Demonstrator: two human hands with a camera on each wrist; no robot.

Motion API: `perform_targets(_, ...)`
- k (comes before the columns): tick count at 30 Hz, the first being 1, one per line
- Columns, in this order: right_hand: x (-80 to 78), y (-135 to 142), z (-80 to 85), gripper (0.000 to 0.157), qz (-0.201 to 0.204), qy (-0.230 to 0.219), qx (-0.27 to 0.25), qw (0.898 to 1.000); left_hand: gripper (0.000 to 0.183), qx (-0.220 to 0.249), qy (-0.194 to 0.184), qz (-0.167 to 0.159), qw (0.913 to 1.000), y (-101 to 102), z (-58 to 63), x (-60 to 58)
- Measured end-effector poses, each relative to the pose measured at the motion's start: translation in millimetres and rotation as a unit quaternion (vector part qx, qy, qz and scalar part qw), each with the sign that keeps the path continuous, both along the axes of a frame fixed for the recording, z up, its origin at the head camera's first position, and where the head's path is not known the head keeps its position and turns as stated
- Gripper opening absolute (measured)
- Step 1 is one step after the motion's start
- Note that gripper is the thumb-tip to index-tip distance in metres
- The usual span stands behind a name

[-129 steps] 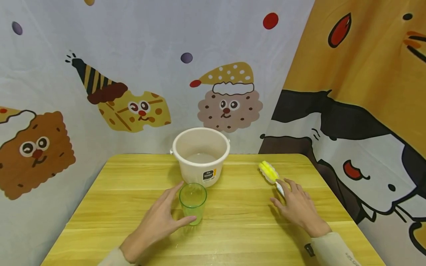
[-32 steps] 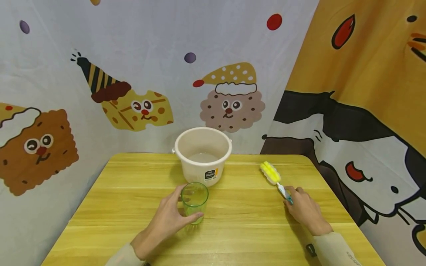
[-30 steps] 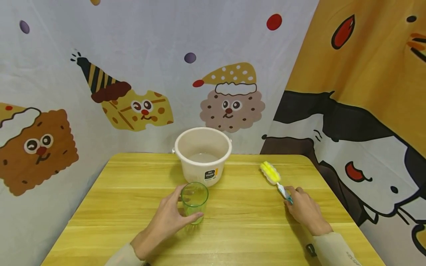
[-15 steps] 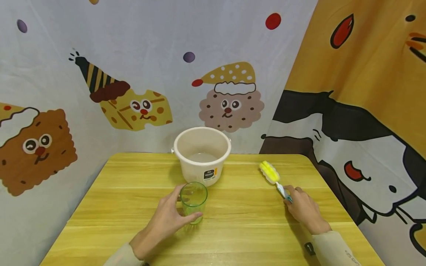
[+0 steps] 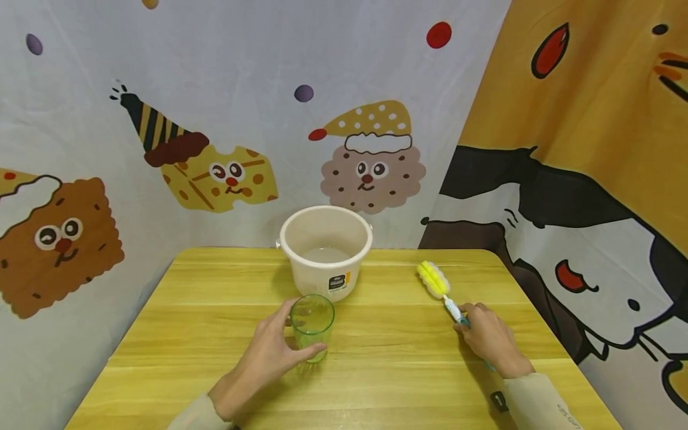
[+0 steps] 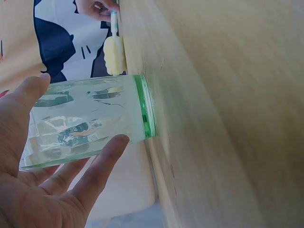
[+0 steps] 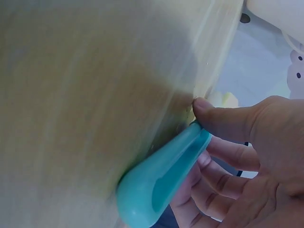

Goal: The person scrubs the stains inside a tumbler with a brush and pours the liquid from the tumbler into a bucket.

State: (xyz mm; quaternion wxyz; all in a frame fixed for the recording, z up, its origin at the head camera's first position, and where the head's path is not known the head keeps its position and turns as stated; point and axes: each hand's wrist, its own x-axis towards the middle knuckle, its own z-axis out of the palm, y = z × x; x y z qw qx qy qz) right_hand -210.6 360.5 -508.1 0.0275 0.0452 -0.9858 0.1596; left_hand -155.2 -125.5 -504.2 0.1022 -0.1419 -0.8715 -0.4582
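Observation:
A green-tinted clear cup [image 5: 313, 334] stands upright on the table, and my left hand [image 5: 263, 349] holds it from the left, thumb on the near side and fingers round the far side. In the left wrist view, the cup [image 6: 85, 118] shows nothing solid inside it. At the right, my right hand [image 5: 490, 337] pinches the handle of a sponge bottle brush [image 5: 452, 309]. Its yellow-and-white sponge head [image 5: 433, 279] points away from me. The right wrist view shows the teal looped handle end [image 7: 142, 190] low by the tabletop, below the thumb and curled fingers.
A white bucket [image 5: 306, 278] with a dark label stands behind the cup, near the back edge of the wooden table [image 5: 387, 370]. Its bottom looks pale and shiny. A curtain with cartoon prints [image 5: 226, 107] hangs right behind the table.
Over the last seconds my left hand has closed in round the cup and my right hand has taken hold of the brush handle. In the last half second the brush has shifted slightly.

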Motion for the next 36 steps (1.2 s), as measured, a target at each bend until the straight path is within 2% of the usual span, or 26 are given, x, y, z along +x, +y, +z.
perform_targets(7, 1.6, -3.0, 0.4, 0.047, -0.005, -0.016, -0.031, 0.999, 0.099, -0.007, 0.001, 0.004, 1.0, 0.4, 0.5, 0.4)
perform_targets(16, 0.1, -6.9, 2.8, 0.046, -0.011, -0.035, -0.047, 0.998, 0.098, -0.008, 0.006, 0.004, 0.9999, 0.3, 0.8, 1.0)
perform_targets(23, 0.0, -6.2, 1.2, 0.02, -0.005, -0.037, -0.044, 0.998, 0.097, -0.01, 0.013, 0.005, 0.9999, 0.6, -1.6, 0.5)
perform_targets(26, -0.1, -6.7, 0.2, 0.014, 0.0, -0.033, -0.045, 0.998, 0.097, -0.007, 0.009, 0.003, 0.9999, 0.5, -2.4, 0.1)
perform_targets(36, 1.1, -8.9, -0.3, 0.014, -0.004, -0.03, -0.046, 0.998, 0.096, 0.008, -0.012, -0.003, 0.9999, 0.6, -2.6, -1.4)
